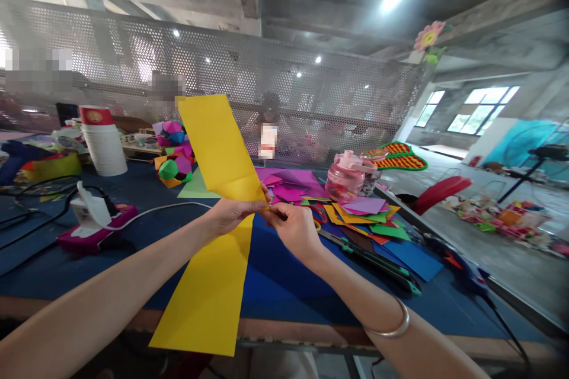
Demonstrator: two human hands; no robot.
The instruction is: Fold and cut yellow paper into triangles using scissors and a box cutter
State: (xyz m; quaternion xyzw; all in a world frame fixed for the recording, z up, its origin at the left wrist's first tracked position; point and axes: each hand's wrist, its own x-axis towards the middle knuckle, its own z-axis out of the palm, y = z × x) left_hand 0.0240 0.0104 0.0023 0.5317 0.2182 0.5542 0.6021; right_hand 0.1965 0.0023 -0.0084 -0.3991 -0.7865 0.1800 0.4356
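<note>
In the head view, the yellow paper [217,142] was held up over the middle of the table [146,263], at its near side. Its upper part was tilted up and to the left, while its lower part was draped down past the near table edge. It was gripped by both hands where the two parts met: there it was pinched between the thumb and fingers of the left hand [237,211], and its right edge was pinched closely in the fingertips of the right hand [297,228]. Whether one bent length or two pieces were held could not be told, as the join was hidden by the fingers. A bend was seen just above the left thumb, but both broad parts were flat and open, so the work on the paper was judged to be at an early stage, with no closed shape formed. Beneath the hands a blue sheet [288,275] was laid. On the far left, many-coloured paper balls [174,167] were seen, apparently finished. To the right, a pile of small coloured papers [367,207] was spread, with a green cutter [382,263] lying on its near side, untouched by either hand.
</note>
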